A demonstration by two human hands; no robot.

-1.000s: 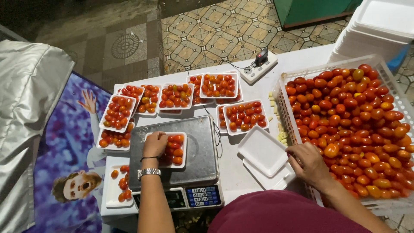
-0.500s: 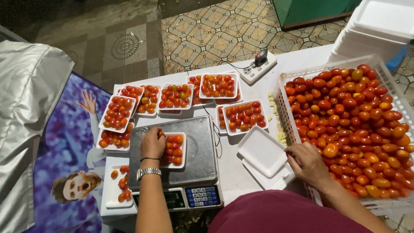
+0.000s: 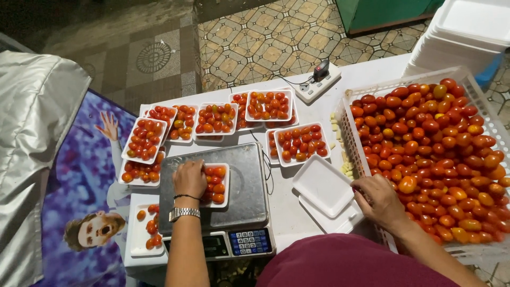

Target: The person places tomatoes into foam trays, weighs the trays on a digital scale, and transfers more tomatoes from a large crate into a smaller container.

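— Head view: what differs from a second ago?

— Little. The left hand (image 3: 189,179) has shifted a touch on the tray (image 3: 215,184) on the scale (image 3: 212,190); its fingers now curl over the tray's left edge and the tomatoes there. The right hand (image 3: 378,199) stays at the crate (image 3: 481,114) rim, over the tomatoes (image 3: 425,143).

— So what does that mean?

— My guess: the tray is still being weighed and adjusted, not moved off.

— Are the hands holding anything?

— Left hand rests on the tray, loosely clenched; whether it pinches a tomato I cannot tell. Right hand is cupped, palm down; its contents are hidden.

— And the tray relative to both?

— Under the left hand, well apart from the right, with empty trays (image 3: 322,186) on the bench (image 3: 366,72) between.
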